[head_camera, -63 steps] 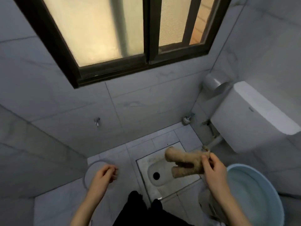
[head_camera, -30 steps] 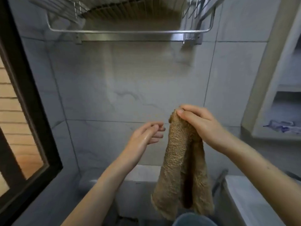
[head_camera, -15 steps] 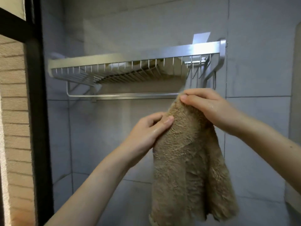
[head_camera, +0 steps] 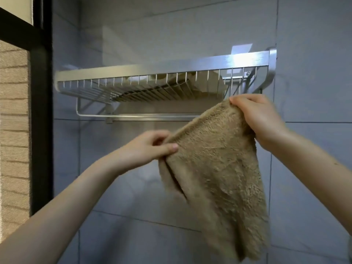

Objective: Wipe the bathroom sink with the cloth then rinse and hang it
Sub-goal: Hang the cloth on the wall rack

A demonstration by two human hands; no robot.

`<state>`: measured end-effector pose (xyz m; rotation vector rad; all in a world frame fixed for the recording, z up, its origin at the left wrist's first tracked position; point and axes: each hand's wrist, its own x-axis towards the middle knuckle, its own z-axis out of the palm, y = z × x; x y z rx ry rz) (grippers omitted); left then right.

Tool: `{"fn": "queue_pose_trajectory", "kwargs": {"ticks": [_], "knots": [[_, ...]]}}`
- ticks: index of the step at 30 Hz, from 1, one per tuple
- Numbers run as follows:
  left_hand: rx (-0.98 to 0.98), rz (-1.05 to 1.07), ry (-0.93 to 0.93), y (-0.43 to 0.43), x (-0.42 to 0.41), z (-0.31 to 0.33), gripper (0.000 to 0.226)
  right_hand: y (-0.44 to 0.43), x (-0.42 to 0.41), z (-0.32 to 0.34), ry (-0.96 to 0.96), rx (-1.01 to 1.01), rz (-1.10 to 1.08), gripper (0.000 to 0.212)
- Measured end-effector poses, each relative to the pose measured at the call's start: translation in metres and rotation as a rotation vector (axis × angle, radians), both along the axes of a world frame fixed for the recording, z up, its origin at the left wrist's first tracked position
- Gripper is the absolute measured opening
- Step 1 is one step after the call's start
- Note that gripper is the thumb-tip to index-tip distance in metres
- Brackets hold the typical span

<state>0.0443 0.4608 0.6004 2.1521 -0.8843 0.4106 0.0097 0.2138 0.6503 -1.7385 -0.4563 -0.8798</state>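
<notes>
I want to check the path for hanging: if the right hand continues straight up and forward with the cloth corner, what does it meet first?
Probably the wire shelf, whose underside lies just above the right hand holding the cloth; the rail runs lower, leftward. Depth is unclear.

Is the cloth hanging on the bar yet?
No, both hands hold the cloth in front of the bar.

Both forearms are bare to the frame edge, no sleeves showing; left hand (head_camera: 146,147) and right hand (head_camera: 261,119) wear no rings, watches or gloves; nails short, unpainted.
</notes>
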Motion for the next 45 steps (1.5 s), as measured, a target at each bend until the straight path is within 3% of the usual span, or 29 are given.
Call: {"fn": "queue_pose_trajectory", "kwargs": {"ticks": [3,6,11,17,29,33,37,40,42,45], "knots": [[-0.174,0.069,-0.271,0.006,0.006,0.019,0.01,-0.011,-0.001,-0.001,-0.046,-0.037,-0.107,0.032],[-0.21,0.138,-0.534,0.004,0.008,0.045,0.019,-0.019,0.0,-0.001,-0.13,-0.111,-0.245,0.026],[0.077,0.298,-0.886,-0.004,0.032,0.061,0.01,-0.023,0.015,-0.004,-0.314,-0.236,-0.525,0.012],[0.101,0.348,-0.835,0.0,0.059,0.057,0.01,-0.02,0.029,-0.008,-0.484,-0.638,-0.696,0.014],[-0.135,0.484,-0.729,-0.014,0.077,0.071,0.02,-0.018,0.053,0.008,-0.51,-0.662,-0.7,0.01],[-0.031,0.562,-0.584,-0.017,0.087,0.075,0.023,-0.014,0.06,0.017,-0.322,-0.83,-0.773,0.018],[-0.025,0.518,-0.372,-0.011,0.085,0.083,0.02,-0.014,0.051,0.025,-0.064,-0.856,-0.522,0.049],[0.034,0.508,-0.292,-0.002,0.085,0.082,0.033,-0.011,0.046,0.02,-0.07,-0.968,-0.534,0.053],[0.057,0.481,-0.311,-0.001,0.083,0.077,0.04,-0.009,0.047,0.018,-0.164,-1.068,-0.649,0.049],[0.15,0.509,-0.583,0.001,0.075,0.068,0.042,-0.007,0.047,0.016,-0.241,-1.076,-0.671,0.044]]}}
